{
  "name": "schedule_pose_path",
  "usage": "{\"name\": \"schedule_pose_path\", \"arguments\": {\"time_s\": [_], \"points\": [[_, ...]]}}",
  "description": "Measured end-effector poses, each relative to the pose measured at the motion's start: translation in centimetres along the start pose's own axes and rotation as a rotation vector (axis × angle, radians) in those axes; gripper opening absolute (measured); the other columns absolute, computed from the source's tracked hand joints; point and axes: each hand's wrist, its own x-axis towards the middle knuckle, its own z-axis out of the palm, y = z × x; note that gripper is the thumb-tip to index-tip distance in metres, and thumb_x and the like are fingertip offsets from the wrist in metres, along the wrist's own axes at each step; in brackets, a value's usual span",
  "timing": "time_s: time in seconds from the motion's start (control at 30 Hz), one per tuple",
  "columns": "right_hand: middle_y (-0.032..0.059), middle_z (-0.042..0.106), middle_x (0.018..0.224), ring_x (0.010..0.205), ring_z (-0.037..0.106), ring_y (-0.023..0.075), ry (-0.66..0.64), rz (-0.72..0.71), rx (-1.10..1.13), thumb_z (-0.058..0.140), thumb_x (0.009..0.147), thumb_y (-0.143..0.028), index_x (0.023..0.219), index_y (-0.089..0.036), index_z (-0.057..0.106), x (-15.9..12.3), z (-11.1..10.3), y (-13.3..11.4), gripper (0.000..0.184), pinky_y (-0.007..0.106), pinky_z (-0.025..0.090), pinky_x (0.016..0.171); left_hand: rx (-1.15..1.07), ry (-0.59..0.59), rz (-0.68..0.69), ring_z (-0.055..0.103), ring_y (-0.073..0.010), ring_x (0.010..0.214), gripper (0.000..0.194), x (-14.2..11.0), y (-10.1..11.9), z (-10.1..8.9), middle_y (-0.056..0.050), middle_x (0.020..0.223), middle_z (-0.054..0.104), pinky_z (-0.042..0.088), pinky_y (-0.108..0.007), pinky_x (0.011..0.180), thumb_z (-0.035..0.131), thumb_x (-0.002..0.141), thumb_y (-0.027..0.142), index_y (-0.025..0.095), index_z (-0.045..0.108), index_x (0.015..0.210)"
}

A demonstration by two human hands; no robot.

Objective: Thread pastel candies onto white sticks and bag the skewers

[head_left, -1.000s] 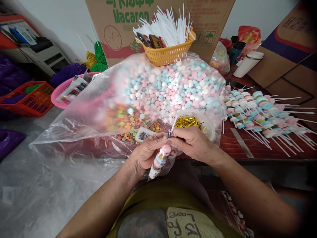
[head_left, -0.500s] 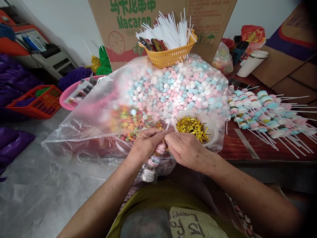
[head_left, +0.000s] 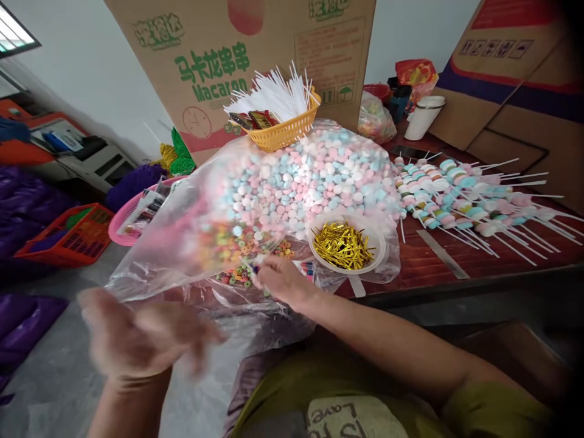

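My left hand [head_left: 146, 334], smeared by motion, is over the floor to the left of the table edge; its fingers are spread and nothing shows in them. My right hand [head_left: 285, 283] is closed, at the front of the clear plastic bag of pastel candies [head_left: 292, 176]. A small pale bit shows at its fingertips, too blurred to name. Close by lie colourful ring-shaped candies [head_left: 241, 275]. A small printed piece [head_left: 305, 269] shows behind my right wrist. Just right of it stands a round plastic bowl [head_left: 380, 249] of gold twist ties [head_left: 342, 244].
A yellow basket [head_left: 285, 134] of white sticks rests on the bag. Candy skewers [head_left: 465, 194] are piled on the right of the red table [head_left: 410, 281]. Beyond stand a large carton [head_left: 274, 36] and a white cup [head_left: 424, 118]. An orange crate [head_left: 68, 237] sits at left.
My hands have parted: the left swung left and down, the right shifted left. The wrapped candy skewer between them has gone from sight. The view has turned right.
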Motion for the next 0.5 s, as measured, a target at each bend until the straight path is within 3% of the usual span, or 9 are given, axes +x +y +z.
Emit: {"name": "schedule_pose_path", "arguments": {"time_s": [0.13, 0.2, 0.27, 0.37, 0.43, 0.5], "points": [[-0.0082, 0.036, 0.042, 0.040, 0.029, 0.0049, -0.101, 0.152, 0.431, 0.050, 0.072, -0.020, 0.053, -0.018, 0.046, -0.5, 0.4, -0.4, 0.019, 0.021, 0.020, 0.041, -0.127, -0.068, -0.139, 0.065, -0.0308, 0.079, 0.078, -0.4, -1.2, 1.9, -0.012, 0.077, 0.073, 0.048, -0.050, 0.075, 0.027, 0.073, 0.080, 0.022, 0.074, 0.093], [-0.0101, 0.031, 0.037, 0.033, 0.020, 0.0042, -0.152, 0.278, 0.590, 0.048, 0.068, -0.020, 0.053, -0.019, 0.041, -0.8, 0.6, -0.4, 0.017, 0.022, 0.013, 0.036, -0.253, 0.001, -0.092, 0.065, -0.0280, 0.080, 0.078, -0.3, -1.7, 2.9, -0.011, 0.084, 0.073, 0.049, -0.048, 0.079, 0.026, 0.072, 0.081, 0.024, 0.074, 0.093], [-0.0109, 0.031, 0.036, 0.030, 0.015, 0.0041, -0.152, 0.323, 0.647, 0.044, 0.066, -0.021, 0.055, -0.021, 0.038, -0.9, 0.6, -0.1, 0.012, 0.022, 0.011, 0.034, -0.245, 0.117, -0.028, 0.065, -0.0235, 0.081, 0.062, 0.0, -2.2, 3.5, -0.007, 0.092, 0.073, 0.051, -0.041, 0.078, 0.039, 0.074, 0.075, 0.027, 0.072, 0.094], [-0.0115, 0.032, 0.035, 0.029, 0.015, 0.0038, -0.115, 0.341, 0.722, 0.043, 0.064, -0.022, 0.058, -0.021, 0.037, -1.0, 0.3, 0.4, 0.009, 0.021, 0.011, 0.033, 0.082, 0.160, -0.057, 0.061, -0.0235, 0.096, 0.042, 0.0, -3.3, 4.1, -0.006, 0.105, 0.069, 0.048, -0.034, 0.083, 0.064, 0.073, 0.054, 0.023, 0.069, 0.101], [-0.0115, 0.033, 0.035, 0.029, 0.016, 0.0035, -0.100, 0.331, 0.759, 0.044, 0.064, -0.022, 0.059, -0.021, 0.038, -1.1, 0.2, 0.7, 0.007, 0.020, 0.011, 0.033, 0.336, 0.077, -0.060, 0.057, -0.0258, 0.105, 0.034, -0.2, -3.9, 4.4, -0.007, 0.103, 0.068, 0.043, -0.035, 0.092, 0.065, 0.076, 0.042, 0.020, 0.068, 0.103], [-0.0112, 0.036, 0.036, 0.030, 0.018, 0.0034, -0.123, 0.323, 0.790, 0.046, 0.064, -0.022, 0.060, -0.021, 0.039, -1.4, 0.0, 1.0, 0.008, 0.019, 0.012, 0.034, 0.545, 0.010, 0.045, 0.054, -0.0274, 0.109, 0.029, -0.4, -3.9, 4.7, -0.007, 0.098, 0.067, 0.035, -0.039, 0.100, 0.059, 0.081, 0.040, 0.021, 0.068, 0.101]]}}
